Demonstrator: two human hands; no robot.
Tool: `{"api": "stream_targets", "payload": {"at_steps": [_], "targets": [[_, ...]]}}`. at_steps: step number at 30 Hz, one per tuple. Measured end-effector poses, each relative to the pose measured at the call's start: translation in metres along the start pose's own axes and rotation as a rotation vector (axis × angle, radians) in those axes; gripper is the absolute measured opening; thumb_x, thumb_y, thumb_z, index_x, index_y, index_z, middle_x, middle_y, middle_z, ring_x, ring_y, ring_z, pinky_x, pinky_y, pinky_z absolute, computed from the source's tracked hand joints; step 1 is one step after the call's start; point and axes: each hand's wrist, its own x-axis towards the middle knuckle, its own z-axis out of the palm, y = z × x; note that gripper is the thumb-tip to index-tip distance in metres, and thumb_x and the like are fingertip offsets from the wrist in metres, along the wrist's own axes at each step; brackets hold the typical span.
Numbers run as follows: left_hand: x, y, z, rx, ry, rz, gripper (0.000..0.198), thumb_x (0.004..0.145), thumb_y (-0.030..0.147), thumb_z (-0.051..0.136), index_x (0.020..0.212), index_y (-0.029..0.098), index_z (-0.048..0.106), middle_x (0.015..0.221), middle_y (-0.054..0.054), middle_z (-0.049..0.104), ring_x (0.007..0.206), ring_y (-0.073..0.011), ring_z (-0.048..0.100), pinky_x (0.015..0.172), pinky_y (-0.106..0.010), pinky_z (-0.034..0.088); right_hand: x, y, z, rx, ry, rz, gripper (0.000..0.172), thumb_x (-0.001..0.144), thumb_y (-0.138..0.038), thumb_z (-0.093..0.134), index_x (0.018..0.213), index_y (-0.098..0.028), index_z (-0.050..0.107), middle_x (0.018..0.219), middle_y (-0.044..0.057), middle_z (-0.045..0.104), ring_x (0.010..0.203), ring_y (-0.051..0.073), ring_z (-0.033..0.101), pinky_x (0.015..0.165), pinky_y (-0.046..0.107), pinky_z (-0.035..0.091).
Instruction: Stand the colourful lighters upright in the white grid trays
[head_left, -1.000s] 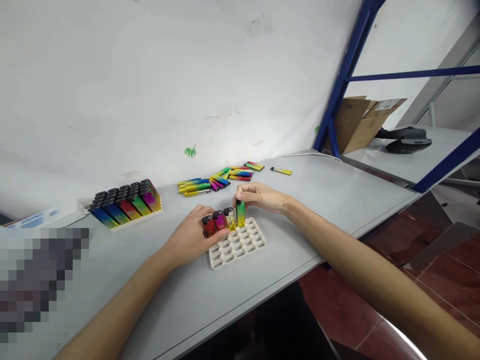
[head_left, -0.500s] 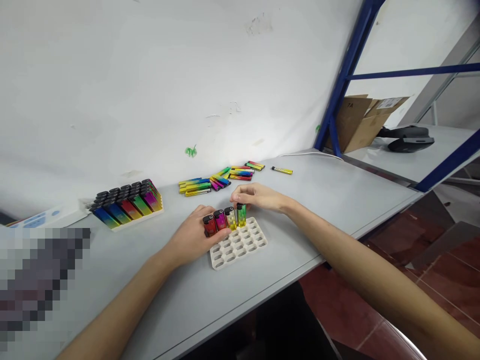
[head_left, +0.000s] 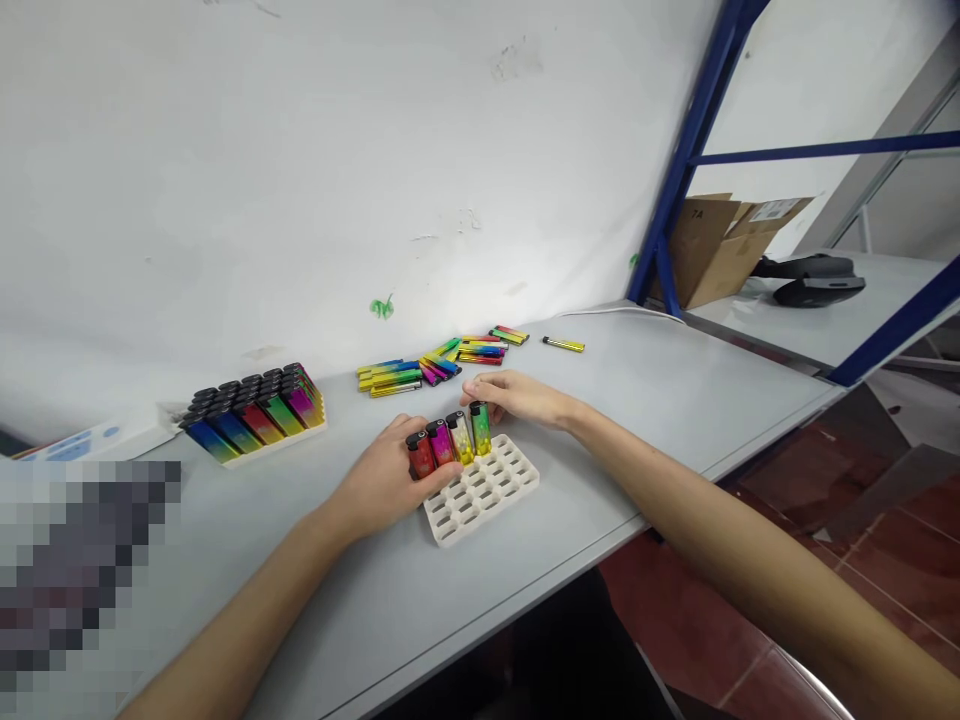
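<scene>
A white tray (head_left: 487, 490) with rows of oval slots lies on the table between my hands. Along its far row stand a red lighter (head_left: 421, 458), a magenta lighter (head_left: 441, 442), a clear-yellow lighter (head_left: 460, 440) and a green-yellow lighter (head_left: 481, 430), all with black tops. My left hand (head_left: 386, 470) is closed around the left end of this row, thumb across the front of the red and magenta ones, other fingers mostly hidden behind. With bent fingers, my right hand (head_left: 510, 395) pinches the green-yellow lighter near its top; the exact contact is partly hidden.
A filled tray of upright lighters (head_left: 262, 425) stands to the left. Several loose lighters (head_left: 427, 365) lie by the wall, and one yellow lighter (head_left: 564, 344) lies apart on the right. Beyond the blue frame (head_left: 686, 160) sits a cardboard box (head_left: 709, 245).
The green-yellow lighter's top has tipped slightly left. The tray has shifted a little toward me and to the right. My left hand has barely moved.
</scene>
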Motion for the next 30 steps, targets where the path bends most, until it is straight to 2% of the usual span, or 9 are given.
{"api": "stream_targets", "payload": {"at_steps": [3,8,13,16,19,21,23,26,30], "targets": [[0.0,0.002,-0.001,-0.009,-0.003,-0.018,0.041,0.081,0.06,0.06,0.097,0.023,0.056,0.1,-0.002,0.055,0.085,-0.0205,0.06,0.078,-0.036,0.049,0.002,0.004,-0.001,0.031,0.0,0.008,0.048,0.085,-0.064,0.056,0.091,-0.017,0.067,0.099,0.007,0.068,0.069,0.012,0.057,0.067,0.029,0.052],[-0.001,0.002,-0.003,0.0,-0.02,0.025,0.033,0.082,0.055,0.06,0.09,0.024,0.057,0.094,-0.001,0.056,0.086,-0.0206,0.058,0.077,-0.035,0.047,0.008,0.015,0.0,0.04,-0.028,0.01,0.025,0.083,-0.04,0.07,0.088,-0.016,0.064,0.083,0.002,0.065,0.068,0.01,0.056,0.064,0.024,0.049],[-0.001,0.003,-0.003,-0.005,-0.014,0.032,0.031,0.082,0.054,0.061,0.09,0.024,0.058,0.094,-0.001,0.057,0.088,-0.0209,0.057,0.079,-0.035,0.047,0.01,0.019,0.001,-0.015,0.029,0.01,0.026,0.082,-0.042,0.068,0.087,-0.017,0.063,0.083,0.002,0.066,0.064,0.011,0.059,0.061,0.024,0.048],[-0.001,0.005,-0.004,0.015,-0.014,0.052,0.031,0.084,0.054,0.06,0.088,0.023,0.059,0.094,-0.002,0.057,0.09,-0.0217,0.057,0.081,-0.036,0.047,0.013,0.023,-0.013,-0.18,0.234,0.016,0.025,0.087,-0.042,0.059,0.083,-0.018,0.062,0.079,0.002,0.068,0.064,0.013,0.062,0.063,0.026,0.047],[-0.001,0.005,-0.008,0.022,-0.029,0.089,0.034,0.083,0.057,0.061,0.087,0.023,0.06,0.094,-0.003,0.059,0.092,-0.0228,0.057,0.082,-0.036,0.047,0.014,0.035,-0.044,-0.391,0.648,0.155,0.026,0.088,-0.042,0.054,0.087,-0.019,0.067,0.09,0.003,0.071,0.082,0.016,0.065,0.077,0.026,0.048],[-0.002,0.002,-0.012,0.014,-0.058,0.107,0.037,0.081,0.059,0.062,0.086,0.023,0.06,0.094,-0.003,0.059,0.093,-0.023,0.057,0.081,-0.036,0.048,0.012,0.046,-0.067,-0.445,0.835,0.279,0.032,0.092,-0.04,0.045,0.103,-0.018,0.065,0.106,0.009,0.068,0.098,0.021,0.062,0.086,0.032,0.046],[-0.002,0.0,-0.016,0.011,-0.086,0.116,0.038,0.081,0.06,0.062,0.086,0.023,0.06,0.095,-0.003,0.06,0.093,-0.0233,0.057,0.081,-0.037,0.048,0.007,0.057,-0.085,-0.516,0.984,0.416,0.037,0.09,-0.035,0.048,0.118,-0.014,0.06,0.121,0.018,0.06,0.115,0.03,0.053,0.095,0.042,0.04],[-0.003,-0.004,-0.021,0.013,-0.094,0.125,0.037,0.082,0.059,0.061,0.09,0.023,0.061,0.099,-0.004,0.061,0.094,-0.0238,0.058,0.081,-0.037,0.048,0.0,0.07,-0.097,-0.631,1.077,0.536,0.047,0.086,-0.033,0.055,0.126,-0.009,0.054,0.133,0.027,0.047,0.127,0.04,0.04,0.101,0.052,0.03],[-0.003,-0.007,-0.021,0.03,-0.079,0.114,0.036,0.082,0.058,0.059,0.085,0.022,0.059,0.096,-0.005,0.06,0.09,-0.0232,0.058,0.079,-0.037,0.049,-0.002,0.078,-0.097,-0.754,1.033,0.574,0.039,0.086,-0.029,0.055,0.118,-0.007,0.061,0.127,0.026,0.051,0.123,0.042,0.04,0.1,0.052,0.03]]}}
